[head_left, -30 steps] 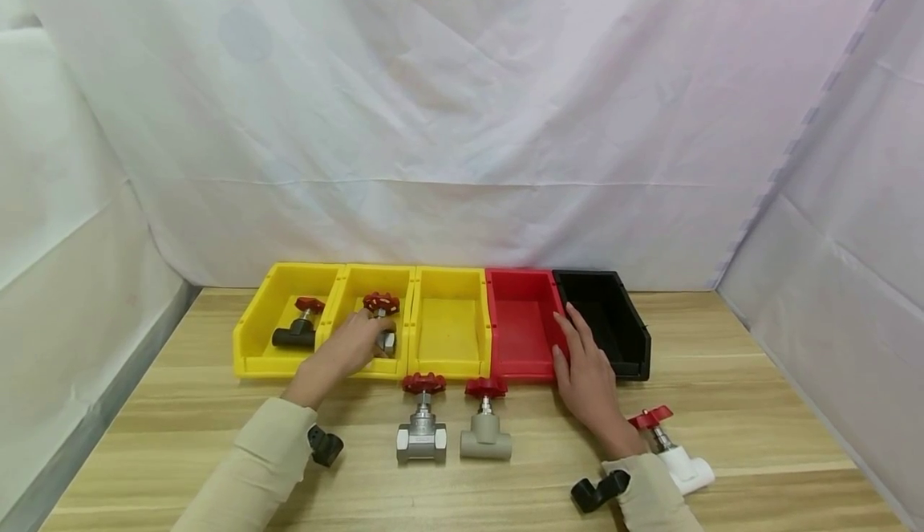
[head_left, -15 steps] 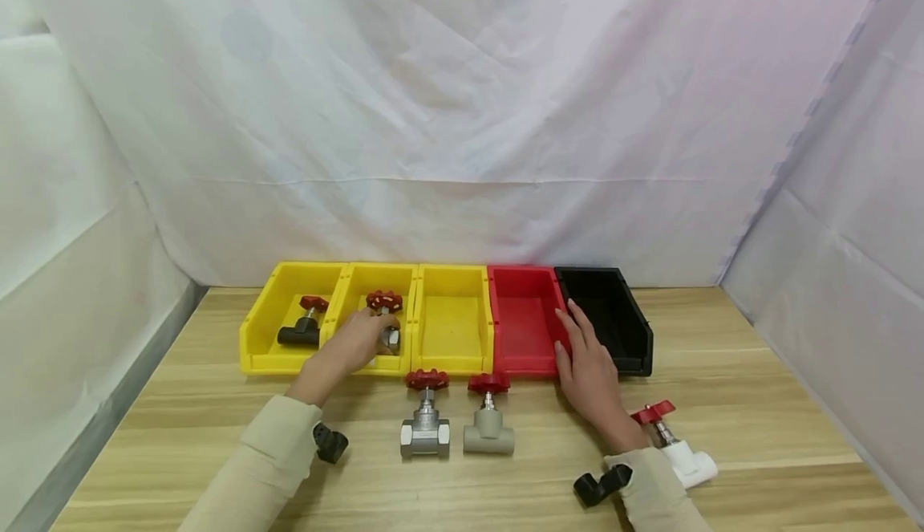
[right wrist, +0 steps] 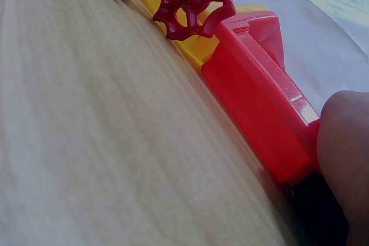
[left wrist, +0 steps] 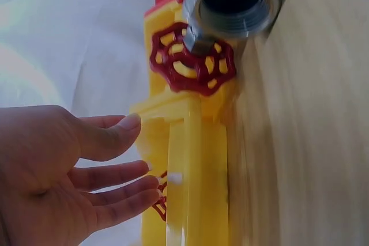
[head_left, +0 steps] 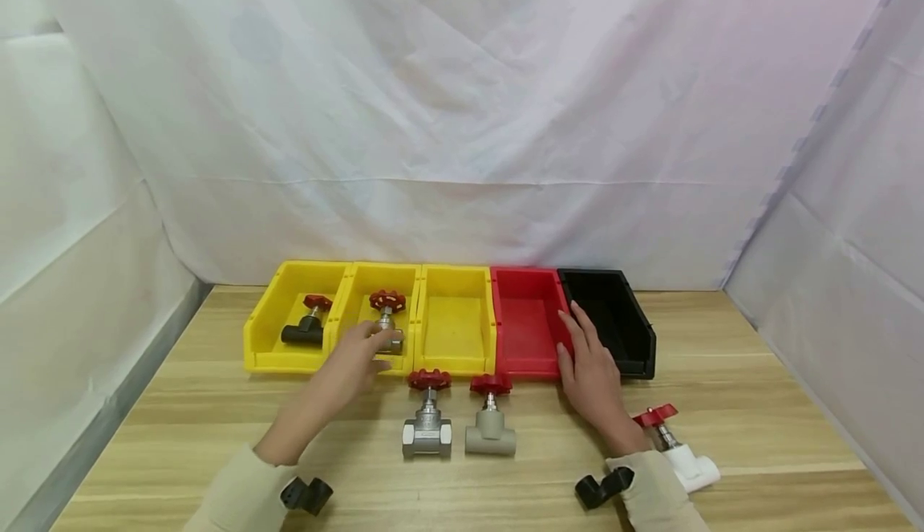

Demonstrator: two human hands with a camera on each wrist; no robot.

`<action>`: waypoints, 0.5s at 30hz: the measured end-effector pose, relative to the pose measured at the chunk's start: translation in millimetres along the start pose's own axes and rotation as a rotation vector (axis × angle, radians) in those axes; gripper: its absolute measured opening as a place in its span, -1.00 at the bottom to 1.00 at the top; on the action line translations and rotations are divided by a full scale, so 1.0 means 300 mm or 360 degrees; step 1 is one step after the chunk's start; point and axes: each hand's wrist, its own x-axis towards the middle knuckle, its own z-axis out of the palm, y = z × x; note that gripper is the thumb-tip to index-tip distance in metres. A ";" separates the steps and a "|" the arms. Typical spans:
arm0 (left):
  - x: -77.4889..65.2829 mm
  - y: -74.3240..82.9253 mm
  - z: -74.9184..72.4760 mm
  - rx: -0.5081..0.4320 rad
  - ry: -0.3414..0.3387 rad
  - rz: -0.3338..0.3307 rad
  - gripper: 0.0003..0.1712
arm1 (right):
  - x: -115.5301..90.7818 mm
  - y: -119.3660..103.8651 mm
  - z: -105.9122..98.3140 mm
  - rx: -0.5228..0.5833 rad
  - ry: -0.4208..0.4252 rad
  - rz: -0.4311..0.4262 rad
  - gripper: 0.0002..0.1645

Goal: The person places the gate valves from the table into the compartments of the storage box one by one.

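My left hand (head_left: 352, 362) is over the front of the second yellow bin (head_left: 364, 366), fingers loosely extended and thumb apart. Just beyond the fingers, a metal gate valve (head_left: 387, 302) with a red handwheel stands upright in that bin, its lower body partly covered by the hand. In the left wrist view nothing lies between the thumb and fingers (left wrist: 124, 200). My right hand (head_left: 593, 375) rests its spread fingers on the shared edge of the red bin (head_left: 525, 327) and the black bin (head_left: 635, 331).
A black-bodied valve (head_left: 306, 330) lies in the leftmost yellow bin. In front of the row stand a metal gate valve (head_left: 427, 432) and a grey plastic valve (head_left: 491, 436). A white valve (head_left: 689, 466) lies by the right forearm. The third yellow bin (head_left: 453, 327) stands mid-row.
My left hand has let go of the metal gate valve in the second yellow bin and drawn back toward me, its fingers opening. The right hand stays in place.
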 end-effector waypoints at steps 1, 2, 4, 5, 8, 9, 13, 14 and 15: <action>-0.009 0.008 0.001 -0.0026 0.0018 0.0023 -0.58 | -0.001 0.000 0.000 0.0002 0.0000 0.0001 -0.31; -0.021 0.016 0.003 -0.0040 0.0024 0.0033 -0.57 | -0.002 0.001 0.000 0.0006 0.0003 0.0001 -0.31; -0.043 0.032 0.008 -0.0074 0.0027 0.0045 -0.55 | -0.006 0.002 0.000 0.0006 0.0003 0.0005 -0.31; -0.053 0.038 0.012 -0.0079 0.0024 0.0060 -0.54 | -0.008 0.004 0.000 0.0003 0.0004 0.0007 -0.30; -0.089 0.055 0.022 -0.0091 -0.0012 0.0079 -0.51 | -0.012 0.005 -0.002 0.0007 0.0006 0.0006 -0.30; -0.100 0.060 0.025 -0.0100 -0.0021 0.0091 -0.50 | -0.012 0.005 -0.002 0.0006 0.0005 0.0005 -0.30; -0.135 0.083 0.034 -0.0142 -0.0029 0.0152 -0.51 | -0.003 0.003 -0.001 0.0018 0.0011 -0.0005 -0.30; -0.140 0.088 0.037 -0.0163 -0.0028 0.0166 -0.52 | -0.001 0.003 0.000 0.0019 0.0012 -0.0006 -0.30; -0.144 0.093 0.040 -0.0173 -0.0032 0.0174 -0.53 | 0.001 0.002 0.002 0.0022 0.0011 -0.0006 -0.30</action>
